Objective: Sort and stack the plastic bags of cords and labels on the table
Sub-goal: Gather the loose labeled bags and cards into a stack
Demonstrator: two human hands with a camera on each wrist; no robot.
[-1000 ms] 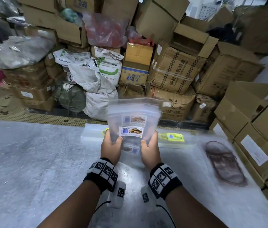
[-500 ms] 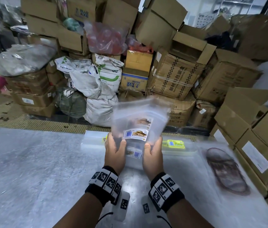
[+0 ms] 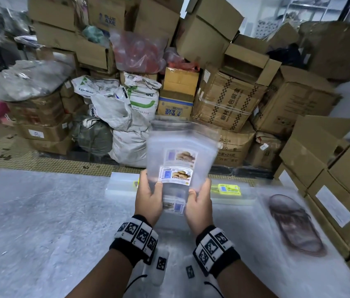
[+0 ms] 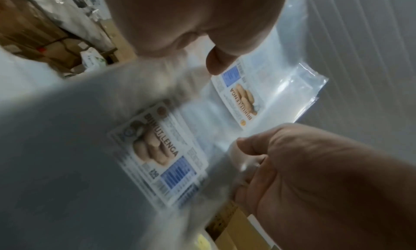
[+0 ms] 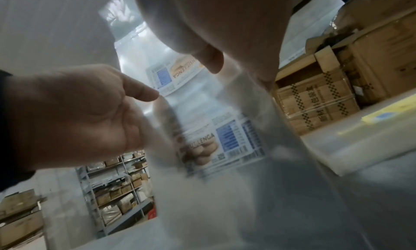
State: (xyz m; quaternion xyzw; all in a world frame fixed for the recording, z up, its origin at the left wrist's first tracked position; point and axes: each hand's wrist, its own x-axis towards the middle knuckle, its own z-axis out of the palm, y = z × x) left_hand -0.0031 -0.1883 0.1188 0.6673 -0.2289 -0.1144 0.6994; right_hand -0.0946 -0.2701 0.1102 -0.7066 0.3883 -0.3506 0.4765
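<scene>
2 hands grip my bags (image 3: 180, 160) upright above the desk (image 3: 40, 222): left hand (image 3: 149, 197) pinches their left edge, right hand (image 3: 198, 203) their right. Beyond the bags, a yellow label (image 3: 229, 188) lies on flat bags; right of them, cords (image 3: 294, 224).

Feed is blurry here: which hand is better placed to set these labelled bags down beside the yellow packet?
Probably the right hand. Both hands grip the labelled bags upright above the table, but the yellow packet lies just beyond the right hand, while the left hand would have to cross over.
</scene>
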